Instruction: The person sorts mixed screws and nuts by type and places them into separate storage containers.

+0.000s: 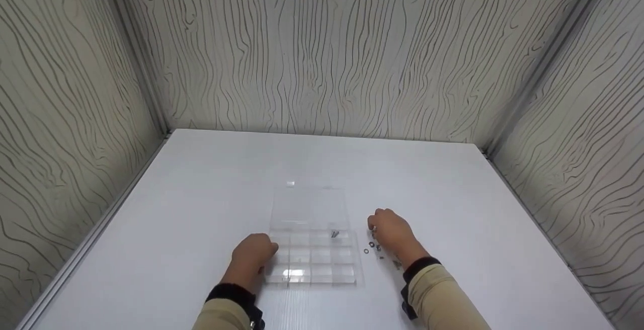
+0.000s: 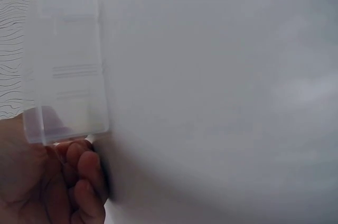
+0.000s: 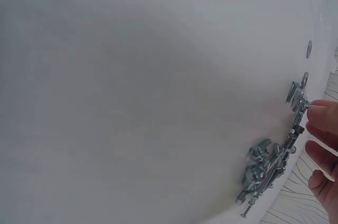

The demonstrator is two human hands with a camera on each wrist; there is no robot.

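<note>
A clear plastic compartment box (image 1: 301, 258) lies on the white table, its transparent lid (image 1: 309, 207) folded back flat away from me. My left hand (image 1: 253, 254) grips its left side; in the left wrist view curled fingers (image 2: 87, 187) show at the box's end, the thumb hidden behind the plastic. A couple of screws (image 1: 335, 234) sit in the back right compartment. Right of the box, my right hand (image 1: 395, 234) reaches down to loose metal hardware (image 3: 266, 168), bent fingertips (image 3: 319, 115) right at one small piece. I cannot tell whether they pinch it.
Among the loose pieces, screws, nuts and a washer (image 1: 366, 251) spread between the box and my right forearm. The white table (image 1: 211, 184) is bordered by wood-grain panels (image 1: 322, 53) at the back and both sides.
</note>
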